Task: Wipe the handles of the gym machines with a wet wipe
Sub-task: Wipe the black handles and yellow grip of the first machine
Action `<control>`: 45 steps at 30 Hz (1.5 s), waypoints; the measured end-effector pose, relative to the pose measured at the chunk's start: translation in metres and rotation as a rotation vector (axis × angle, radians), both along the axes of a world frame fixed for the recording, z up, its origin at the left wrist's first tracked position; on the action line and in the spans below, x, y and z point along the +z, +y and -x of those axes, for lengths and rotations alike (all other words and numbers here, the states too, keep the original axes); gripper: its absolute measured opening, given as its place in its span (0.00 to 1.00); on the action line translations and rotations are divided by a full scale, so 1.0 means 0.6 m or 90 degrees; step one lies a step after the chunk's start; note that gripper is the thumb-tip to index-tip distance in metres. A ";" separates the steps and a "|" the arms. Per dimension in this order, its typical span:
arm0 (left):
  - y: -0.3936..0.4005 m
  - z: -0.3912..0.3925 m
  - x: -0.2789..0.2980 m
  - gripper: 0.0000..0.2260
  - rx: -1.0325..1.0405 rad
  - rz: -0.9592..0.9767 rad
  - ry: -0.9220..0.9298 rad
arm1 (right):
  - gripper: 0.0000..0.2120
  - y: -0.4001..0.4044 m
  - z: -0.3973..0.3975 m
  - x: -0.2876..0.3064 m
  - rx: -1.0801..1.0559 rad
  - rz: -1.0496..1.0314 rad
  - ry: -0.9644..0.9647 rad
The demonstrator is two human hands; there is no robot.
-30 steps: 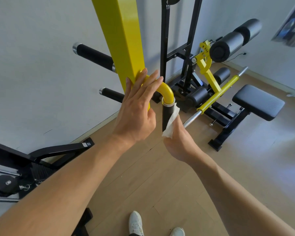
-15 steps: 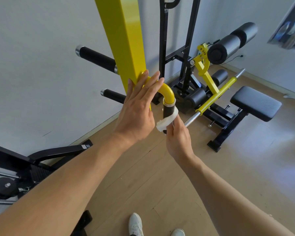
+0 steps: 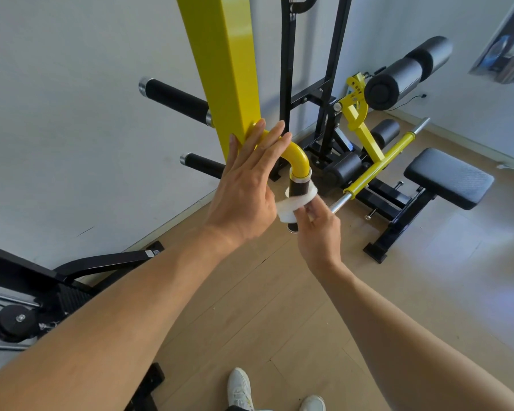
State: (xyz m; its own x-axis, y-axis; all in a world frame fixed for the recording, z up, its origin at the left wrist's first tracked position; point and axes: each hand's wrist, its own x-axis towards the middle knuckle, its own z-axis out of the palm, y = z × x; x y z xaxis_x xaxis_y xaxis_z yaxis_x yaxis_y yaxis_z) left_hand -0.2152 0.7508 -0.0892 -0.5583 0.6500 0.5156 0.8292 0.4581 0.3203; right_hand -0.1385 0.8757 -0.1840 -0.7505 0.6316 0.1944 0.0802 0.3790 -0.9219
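Note:
A black handle grip hangs down from a curved yellow tube on the yellow upright post. A white wet wipe is wrapped around the middle of the grip. My right hand pinches the wipe against the grip from below and to the right. Flat against the curved tube and the post's lower end rests my left hand, fingers straight and together, holding nothing. The grip's lower end cap shows below the wipe.
Two black padded pegs stick out left of the post. A black bench seat, a yellow bar and foam rollers stand at the right. A black machine base lies at lower left. My white shoes are on the wooden floor.
The wipe went from hanging beside the grip to wrapped round it. My right hand has turned and now pinches it lower on the grip. My left hand stayed on the tube.

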 end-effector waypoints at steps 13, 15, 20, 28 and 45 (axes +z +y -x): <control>-0.010 -0.004 -0.004 0.38 -0.003 0.007 0.015 | 0.09 -0.018 0.014 0.052 -0.046 -0.031 0.112; -0.009 -0.005 -0.004 0.38 -0.005 0.013 0.015 | 0.10 -0.013 0.004 0.024 -0.007 -0.054 0.082; -0.008 -0.005 -0.005 0.39 -0.005 0.016 0.011 | 0.11 -0.014 -0.018 -0.032 -0.003 -0.032 -0.080; -0.011 -0.008 -0.009 0.41 -0.003 0.018 0.026 | 0.07 -0.029 0.022 0.071 -0.039 0.028 0.123; -0.034 -0.081 -0.033 0.41 0.018 -0.001 -0.075 | 0.04 -0.024 -0.097 -0.083 0.021 0.203 -0.271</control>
State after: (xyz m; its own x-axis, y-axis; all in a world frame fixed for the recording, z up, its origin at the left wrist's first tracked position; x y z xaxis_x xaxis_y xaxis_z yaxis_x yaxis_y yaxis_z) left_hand -0.1665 0.7301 -0.1088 -0.6333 0.6324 0.4461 0.7724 0.4800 0.4160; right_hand -0.0803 0.8611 -0.2338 -0.7412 0.5848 -0.3295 0.4648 0.0930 -0.8805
